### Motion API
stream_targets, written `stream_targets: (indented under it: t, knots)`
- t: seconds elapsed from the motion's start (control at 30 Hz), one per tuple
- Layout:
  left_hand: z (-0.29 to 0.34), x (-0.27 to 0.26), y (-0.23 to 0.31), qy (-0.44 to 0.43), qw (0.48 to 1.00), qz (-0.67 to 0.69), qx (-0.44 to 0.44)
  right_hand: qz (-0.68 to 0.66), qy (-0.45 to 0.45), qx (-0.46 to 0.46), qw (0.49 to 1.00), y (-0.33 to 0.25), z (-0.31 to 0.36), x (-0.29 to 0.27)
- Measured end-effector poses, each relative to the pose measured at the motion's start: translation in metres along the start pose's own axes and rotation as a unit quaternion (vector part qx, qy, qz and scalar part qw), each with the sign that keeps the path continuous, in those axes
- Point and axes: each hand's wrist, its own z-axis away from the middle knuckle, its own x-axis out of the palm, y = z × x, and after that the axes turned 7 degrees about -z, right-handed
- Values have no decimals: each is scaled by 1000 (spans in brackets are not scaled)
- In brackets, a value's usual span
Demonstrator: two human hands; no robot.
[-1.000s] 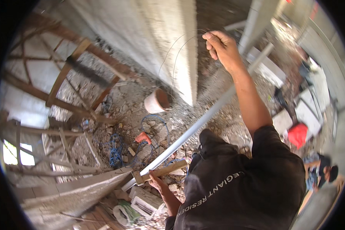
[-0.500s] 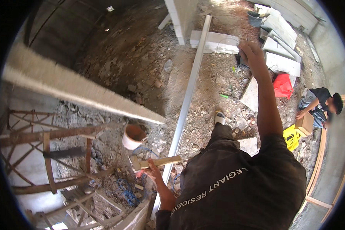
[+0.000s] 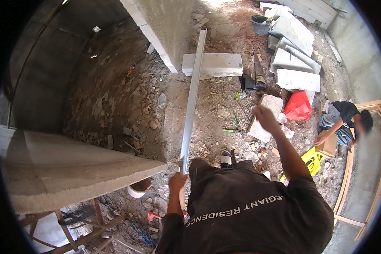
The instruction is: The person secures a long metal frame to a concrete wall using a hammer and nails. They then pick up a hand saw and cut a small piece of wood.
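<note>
My left hand (image 3: 178, 181) is closed around a hammer, whose wooden handle (image 3: 182, 197) sticks out below the fist. The hammer's head is hard to make out against the near end of a long pale metal bar (image 3: 192, 101). That bar runs away from me, its far part lying across a white block (image 3: 224, 64). My right hand (image 3: 264, 118) is raised out to the right with its fingers drawn together. Whatever may be between those fingers is too small to tell. A pale slab (image 3: 265, 111) lies on the ground beyond the right hand.
Left stands a concrete wall end (image 3: 93, 182), with a bucket (image 3: 139, 188) partly behind it. A handsaw (image 3: 258, 70), a red bag (image 3: 298, 106) and stacked white blocks (image 3: 298, 79) lie ahead right. Another person (image 3: 340, 120) crouches near timber strips (image 3: 346, 180). Rubble covers the ground.
My left hand has turned the hammer from lying crosswise to pointing along the bar. My right hand has come down and nearer. The whole view has shifted.
</note>
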Motion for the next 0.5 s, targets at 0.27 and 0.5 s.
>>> stream_targets:
  t: [0.27, 0.5]
  knots:
    - [-101, -42, 121, -141, 978, 47, 143, 232, -269, 212, 910, 156, 61, 71]
    - [-211, -113, 172, -164, 966, 61, 189, 201, -137, 341, 908, 149, 15, 88]
